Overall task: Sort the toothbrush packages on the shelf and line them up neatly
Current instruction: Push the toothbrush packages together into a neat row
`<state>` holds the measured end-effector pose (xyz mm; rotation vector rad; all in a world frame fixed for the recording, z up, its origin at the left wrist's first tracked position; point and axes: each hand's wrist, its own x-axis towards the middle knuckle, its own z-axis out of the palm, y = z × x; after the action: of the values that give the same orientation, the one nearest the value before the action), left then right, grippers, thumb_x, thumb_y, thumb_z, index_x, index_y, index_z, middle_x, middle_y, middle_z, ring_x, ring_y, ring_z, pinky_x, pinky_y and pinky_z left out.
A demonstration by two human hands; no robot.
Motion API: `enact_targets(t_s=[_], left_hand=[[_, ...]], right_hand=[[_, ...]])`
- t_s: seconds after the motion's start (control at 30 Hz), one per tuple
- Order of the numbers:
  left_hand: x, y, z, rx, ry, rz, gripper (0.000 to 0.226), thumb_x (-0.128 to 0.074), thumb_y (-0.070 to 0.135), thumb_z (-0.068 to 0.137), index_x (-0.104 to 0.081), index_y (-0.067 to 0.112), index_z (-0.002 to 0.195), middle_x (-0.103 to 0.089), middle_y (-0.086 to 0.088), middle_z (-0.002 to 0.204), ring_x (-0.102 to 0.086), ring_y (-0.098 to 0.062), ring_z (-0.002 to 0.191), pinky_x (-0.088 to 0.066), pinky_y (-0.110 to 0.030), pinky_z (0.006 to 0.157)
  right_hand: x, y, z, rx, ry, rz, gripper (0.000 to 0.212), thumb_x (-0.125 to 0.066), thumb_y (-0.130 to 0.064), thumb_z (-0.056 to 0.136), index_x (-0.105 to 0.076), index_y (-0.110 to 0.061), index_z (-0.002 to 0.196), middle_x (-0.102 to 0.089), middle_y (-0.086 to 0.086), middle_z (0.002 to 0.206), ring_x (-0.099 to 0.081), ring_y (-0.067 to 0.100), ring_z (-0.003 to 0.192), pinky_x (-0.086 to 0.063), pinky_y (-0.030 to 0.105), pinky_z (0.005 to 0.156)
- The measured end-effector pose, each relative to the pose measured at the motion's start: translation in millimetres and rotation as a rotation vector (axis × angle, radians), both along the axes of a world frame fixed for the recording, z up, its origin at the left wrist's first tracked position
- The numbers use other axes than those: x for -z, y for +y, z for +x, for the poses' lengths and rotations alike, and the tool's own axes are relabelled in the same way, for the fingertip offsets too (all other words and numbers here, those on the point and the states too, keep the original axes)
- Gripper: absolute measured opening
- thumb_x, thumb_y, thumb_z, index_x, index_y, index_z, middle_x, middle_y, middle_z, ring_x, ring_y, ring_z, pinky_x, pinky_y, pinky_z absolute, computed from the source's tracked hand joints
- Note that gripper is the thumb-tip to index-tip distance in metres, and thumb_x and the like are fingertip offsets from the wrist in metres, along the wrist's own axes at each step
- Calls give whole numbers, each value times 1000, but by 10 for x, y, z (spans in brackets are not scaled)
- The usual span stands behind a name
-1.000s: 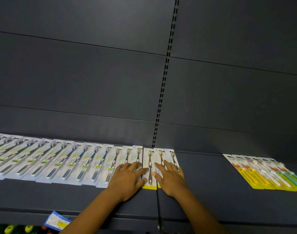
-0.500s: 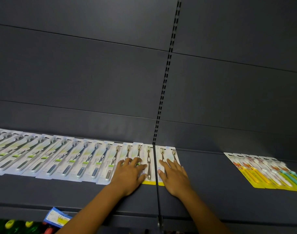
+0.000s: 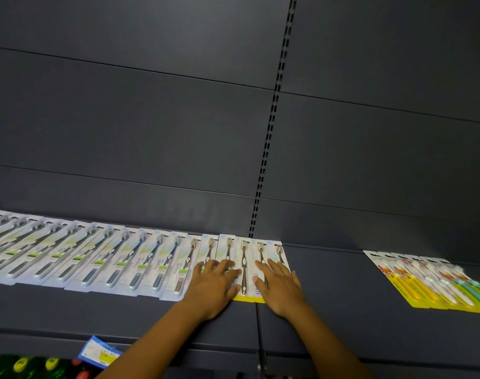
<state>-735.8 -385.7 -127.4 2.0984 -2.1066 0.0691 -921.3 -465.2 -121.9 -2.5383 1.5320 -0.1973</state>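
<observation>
A long row of white toothbrush packages lies overlapped along the dark shelf, from the far left to the centre. At its right end are several packages with yellow bottoms. My left hand lies flat with spread fingers on the packages just left of these. My right hand presses flat on the rightmost ones. A separate group of yellow-backed packages with orange and teal brushes lies far right.
The grey back panel rises behind the shelf, with a slotted upright at the centre. A blue and yellow price tag hangs on the shelf's front edge. Green and yellow items show below at the bottom left.
Both hands stay flat on the centre packages. The yellow-bottomed packages have closed up against the white row, and the view has shifted slightly.
</observation>
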Motion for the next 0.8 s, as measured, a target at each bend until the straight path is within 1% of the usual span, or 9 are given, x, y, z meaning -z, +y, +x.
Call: enact_targets(t_s=[0.07, 0.1, 0.2, 0.23, 0.33, 0.57, 0.63, 0.7, 0.8], left_hand=[[-9, -1, 5, -14, -22, 4, 64, -11, 63, 90, -32, 41, 146, -27, 10, 154, -26, -23, 139, -18, -47, 116], [-18, -3, 8, -18, -29, 6, 64, -11, 64, 90, -32, 41, 146, -28, 9, 153, -27, -24, 138, -19, -47, 116], [-42, -2, -20, -7, -50, 12, 80, 3, 65, 78, -32, 41, 146, -30, 7, 152, -29, -26, 136, -20, -48, 114], [-49, 0, -32, -5, -54, 11, 78, 1, 64, 80, -32, 40, 146, -31, 7, 152, -30, -26, 136, -20, -48, 114], [-66, 18, -65, -16, -44, 25, 53, -21, 54, 99, -31, 37, 148, -27, 4, 155, -28, -27, 138, -15, -47, 116], [-64, 82, -74, -3, 34, -8, 50, -26, 51, 101, -29, 38, 149, -21, 4, 159, -24, -24, 143, -10, -46, 119], [-41, 121, 16, -28, 75, -82, 54, -20, 56, 97, -30, 40, 147, -22, 5, 158, -22, -20, 144, -11, -43, 120], [1, 203, 164, -113, 86, -137, 67, -8, 62, 87, -29, 41, 148, -22, 5, 159, -20, -18, 146, -10, -41, 121], [80, 327, 392, -213, 77, -77, 85, 6, 66, 75, -16, 39, 153, -13, 3, 162, -10, -19, 150, -3, -42, 122]], right_hand=[[-10, -2, -14, 4, 6, -5, 54, -25, -54, 102, -17, -41, 153, -11, -4, 164, -4, 20, 151, -3, 48, 122], [-11, -6, -19, 7, 8, -7, 54, -25, -54, 102, -17, -41, 153, -10, -4, 164, -4, 20, 151, -2, 47, 122], [-16, -10, -26, 1, 17, -5, 53, -24, -54, 102, -17, -43, 153, -10, -5, 164, -4, 19, 151, -1, 46, 122], [-17, -11, -23, -3, 16, -3, 53, -24, -55, 102, -17, -43, 153, -10, -5, 164, -4, 19, 151, -1, 46, 122], [-22, -6, -14, -9, 11, -15, 52, -24, -55, 102, -17, -44, 152, -9, -5, 164, -2, 18, 151, 0, 45, 121], [-34, 78, -25, -12, -18, -15, 53, -24, -56, 101, -17, -44, 152, -8, -5, 164, -1, 17, 151, 2, 45, 121], [-28, 101, -62, -6, -35, -15, 53, -24, -56, 101, -18, -44, 152, -8, -5, 164, -1, 18, 151, 1, 47, 121], [-9, 98, -128, 9, -47, -26, 53, -25, -56, 101, -18, -43, 152, -8, -6, 164, -1, 19, 151, 1, 48, 121], [39, 69, -199, 27, -78, -18, 54, -27, -57, 100, -19, -42, 152, -9, -5, 164, -3, 19, 151, -3, 44, 122]])
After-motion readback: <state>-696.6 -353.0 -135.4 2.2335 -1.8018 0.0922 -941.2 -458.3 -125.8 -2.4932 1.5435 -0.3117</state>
